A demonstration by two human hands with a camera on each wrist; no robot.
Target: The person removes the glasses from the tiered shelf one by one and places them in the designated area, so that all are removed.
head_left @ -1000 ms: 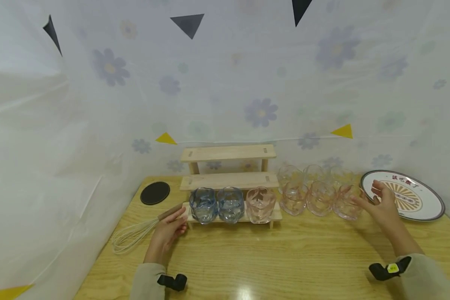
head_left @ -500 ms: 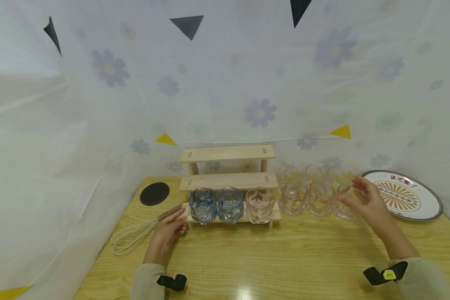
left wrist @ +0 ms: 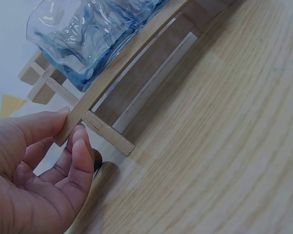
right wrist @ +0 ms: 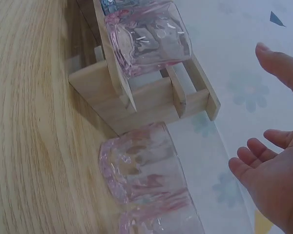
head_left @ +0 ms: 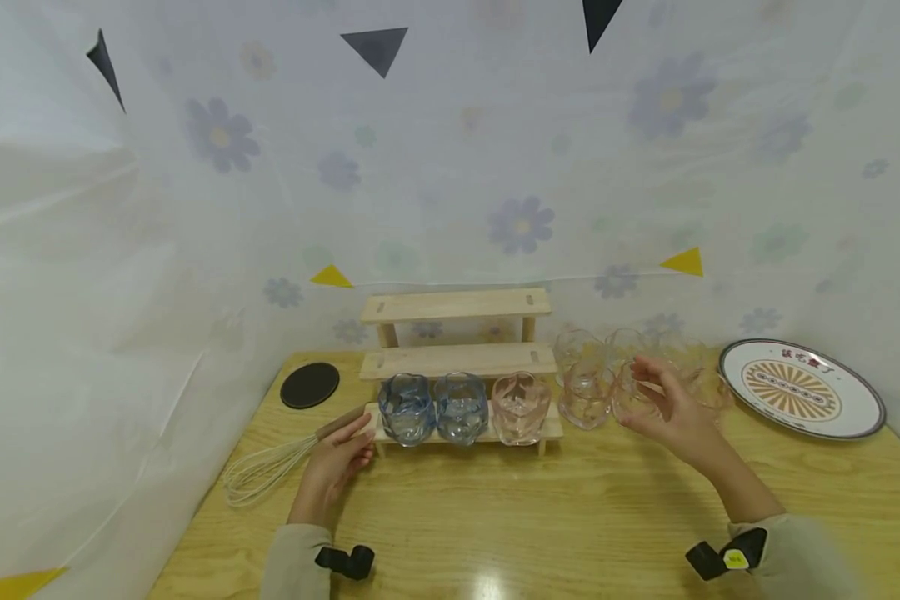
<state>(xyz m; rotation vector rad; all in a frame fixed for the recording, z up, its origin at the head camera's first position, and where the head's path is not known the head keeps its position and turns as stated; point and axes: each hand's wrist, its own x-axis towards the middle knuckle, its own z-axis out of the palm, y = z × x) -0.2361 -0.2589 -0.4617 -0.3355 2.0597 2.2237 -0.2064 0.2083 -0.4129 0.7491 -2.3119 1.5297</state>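
Observation:
My left hand [head_left: 333, 467] pinches the left end of the lowest tier of a pale wooden step rack [head_left: 457, 362], thumb on top and fingers beneath in the left wrist view. On that tier stand a blue glass [head_left: 407, 410], another blue glass [head_left: 461, 408] and a pink glass [head_left: 521, 408]. My right hand [head_left: 675, 421] hovers by the front row of pink glasses on the table, thumb and fingers spread, holding nothing. A pink glass [right wrist: 141, 161] stands nearest the rack; the hand partly covers the others in the head view.
Clear glasses [head_left: 579, 343] stand in a row behind the pink ones. A patterned oval plate [head_left: 802, 387] lies at the right. At the left are a whisk [head_left: 270, 468] and a black round coaster [head_left: 310, 385]. A flowered curtain [head_left: 450, 167] hangs behind the table.
My right hand has moved left along the front row of pink glasses, from the rightmost one toward the middle one. My left hand has stayed on the rack's end.

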